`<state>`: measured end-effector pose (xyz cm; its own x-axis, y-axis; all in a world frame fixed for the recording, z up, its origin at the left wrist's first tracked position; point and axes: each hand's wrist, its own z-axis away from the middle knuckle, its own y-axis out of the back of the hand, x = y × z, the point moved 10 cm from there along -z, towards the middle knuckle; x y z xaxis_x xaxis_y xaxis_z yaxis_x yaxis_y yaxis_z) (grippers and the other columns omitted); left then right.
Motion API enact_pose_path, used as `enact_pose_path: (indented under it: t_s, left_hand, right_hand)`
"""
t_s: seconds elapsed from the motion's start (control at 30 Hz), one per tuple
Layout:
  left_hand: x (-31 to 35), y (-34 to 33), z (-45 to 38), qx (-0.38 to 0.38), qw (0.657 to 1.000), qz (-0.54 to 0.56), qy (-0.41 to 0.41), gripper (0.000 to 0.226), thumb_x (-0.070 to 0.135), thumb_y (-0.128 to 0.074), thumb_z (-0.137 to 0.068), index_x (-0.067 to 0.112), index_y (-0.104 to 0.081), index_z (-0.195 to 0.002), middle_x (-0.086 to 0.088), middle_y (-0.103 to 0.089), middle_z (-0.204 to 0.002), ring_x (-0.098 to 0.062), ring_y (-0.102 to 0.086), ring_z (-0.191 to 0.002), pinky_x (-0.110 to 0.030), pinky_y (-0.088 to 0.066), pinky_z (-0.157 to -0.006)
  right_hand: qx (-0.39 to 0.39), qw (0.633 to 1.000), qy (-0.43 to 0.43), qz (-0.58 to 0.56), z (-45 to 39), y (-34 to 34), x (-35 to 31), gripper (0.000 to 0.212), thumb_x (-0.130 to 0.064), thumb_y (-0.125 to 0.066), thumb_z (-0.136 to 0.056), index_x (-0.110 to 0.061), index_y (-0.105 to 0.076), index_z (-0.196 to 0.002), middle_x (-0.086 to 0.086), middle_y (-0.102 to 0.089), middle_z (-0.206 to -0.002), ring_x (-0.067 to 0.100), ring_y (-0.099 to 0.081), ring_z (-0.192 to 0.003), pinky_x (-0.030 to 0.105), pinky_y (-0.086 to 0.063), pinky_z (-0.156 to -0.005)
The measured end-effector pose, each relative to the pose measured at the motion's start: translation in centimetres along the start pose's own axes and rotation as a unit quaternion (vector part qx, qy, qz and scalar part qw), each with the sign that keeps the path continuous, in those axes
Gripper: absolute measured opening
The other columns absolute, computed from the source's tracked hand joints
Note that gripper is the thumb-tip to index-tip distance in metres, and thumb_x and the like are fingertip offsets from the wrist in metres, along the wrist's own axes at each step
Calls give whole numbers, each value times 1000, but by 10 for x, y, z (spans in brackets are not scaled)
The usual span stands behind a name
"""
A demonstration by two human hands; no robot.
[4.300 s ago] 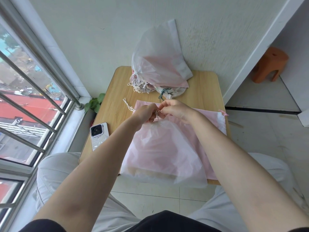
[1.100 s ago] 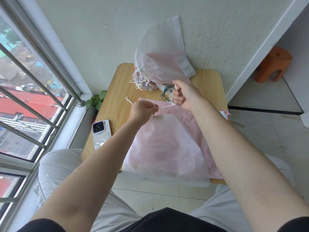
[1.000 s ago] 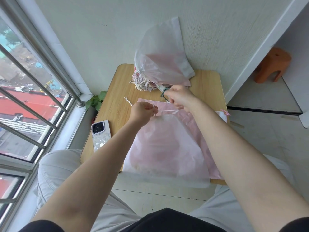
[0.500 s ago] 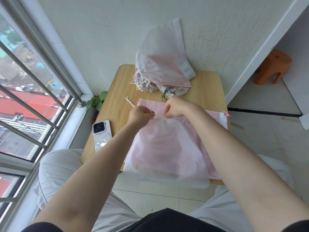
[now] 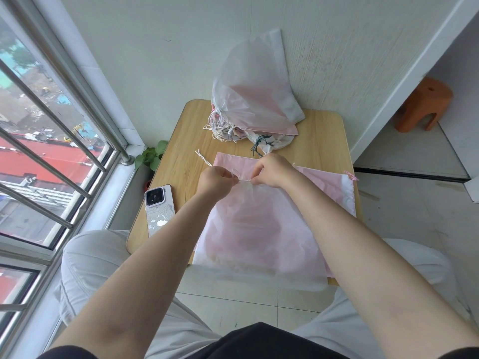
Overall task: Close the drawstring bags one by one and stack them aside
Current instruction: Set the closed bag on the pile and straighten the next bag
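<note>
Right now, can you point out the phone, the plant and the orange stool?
phone [image 5: 160, 209], head view, on the middle of its patterned back.
plant [image 5: 150, 158], head view, on a green leaf.
stool [image 5: 425, 98], head view, on its orange seat top.

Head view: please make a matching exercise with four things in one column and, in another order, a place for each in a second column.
Things:
1. phone
2. stool
3. plant
4. pile of closed bags

Places:
A. on the floor, right of the table
B. at the table's far edge, leaning on the wall
C. on the table's left edge, near the window
D. below the table's left side, by the window sill

Pairs: 1-C, 2-A, 3-D, 4-B
</note>
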<state>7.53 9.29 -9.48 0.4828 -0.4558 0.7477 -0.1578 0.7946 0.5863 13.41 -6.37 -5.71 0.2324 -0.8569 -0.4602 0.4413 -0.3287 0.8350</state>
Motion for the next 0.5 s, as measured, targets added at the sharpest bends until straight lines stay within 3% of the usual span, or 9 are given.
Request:
enact_pose_path:
  t_s: [0.23,0.37,0.47,0.5]
  left_hand:
    - [-12,4,0,26,998,44,49,22,25,-77,-81,26,-63,-64,7,-61,-74,-13,-57,-70,-28,-50,-70]
    - [-12,3,-2,5,996,66,59,18,22,-77,-77,21,-64,-65,0,-64,-73,-16,-57,-68,-27,-47,-64]
    - [-13,10,-4,16,995,80,58,4,19,-69,-77,17,-70,-75,-6,-69,-81,-19,-59,-73,-31,-50,-68]
    - [-14,15,-5,33,995,78,60,10,18,-65,-79,16,-71,-86,-5,-67,-86,-20,-59,-77,-31,-50,-68]
  right_hand:
    - [28,998,-13,-51,0,-3,10,5,-22,-78,-75,-25,-75,-77,-6,-72,-90,14,-64,-92,26,-52,-80]
    - [17,996,-9,-87,2,-8,10,9,-21,-77,-77,-29,-77,-82,-11,-69,-88,10,-62,-89,23,-50,-79]
    - [10,996,-3,-91,2,-9,9,15,-19,-76,-77,-33,-74,-74,-12,-70,-89,9,-63,-87,20,-46,-73]
    - [8,996,-2,-89,2,-10,9,17,-18,-75,-78,-34,-72,-73,-12,-69,-88,9,-62,-85,19,-44,-71]
